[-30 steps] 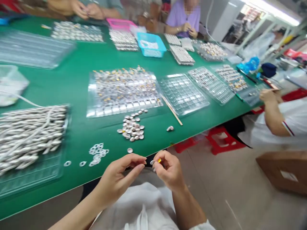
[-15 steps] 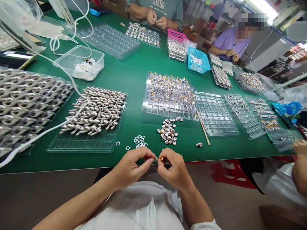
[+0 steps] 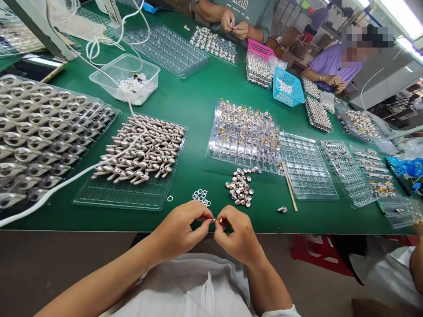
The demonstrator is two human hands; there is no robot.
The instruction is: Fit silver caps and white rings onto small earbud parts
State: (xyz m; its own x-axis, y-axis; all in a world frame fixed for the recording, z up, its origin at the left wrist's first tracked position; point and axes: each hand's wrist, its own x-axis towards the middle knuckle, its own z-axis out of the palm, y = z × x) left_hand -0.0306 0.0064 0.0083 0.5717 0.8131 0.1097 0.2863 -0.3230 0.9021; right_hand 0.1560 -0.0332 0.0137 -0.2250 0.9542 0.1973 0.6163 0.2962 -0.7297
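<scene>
My left hand (image 3: 187,226) and my right hand (image 3: 236,231) meet just over the table's front edge. Thumb and forefinger of each are pinched on one tiny silvery part (image 3: 214,220), mostly covered by the fingertips; its exact kind is too small to make out. Beyond the left fingers lies a cluster of thin white rings (image 3: 201,193), with a single ring (image 3: 169,198) off to its left. A heap of small round beige caps (image 3: 240,187) sits past my right hand. Farther right, one earbud-like shell (image 3: 282,210) rests alone on the green table.
A clear tray of small parts with orange bits (image 3: 246,132) lies ahead, beside an unfilled clear tray (image 3: 307,167) and a thin wooden stick (image 3: 291,189). Stemmed shells (image 3: 142,149) fill a tray at left, crossed by a white cable (image 3: 82,171). Co-workers sit across the table.
My view has turned a little, so the table's things appear farther right. Both hands keep their pinch on the small part; the orange bit seen by my right fingers earlier shows less now.
</scene>
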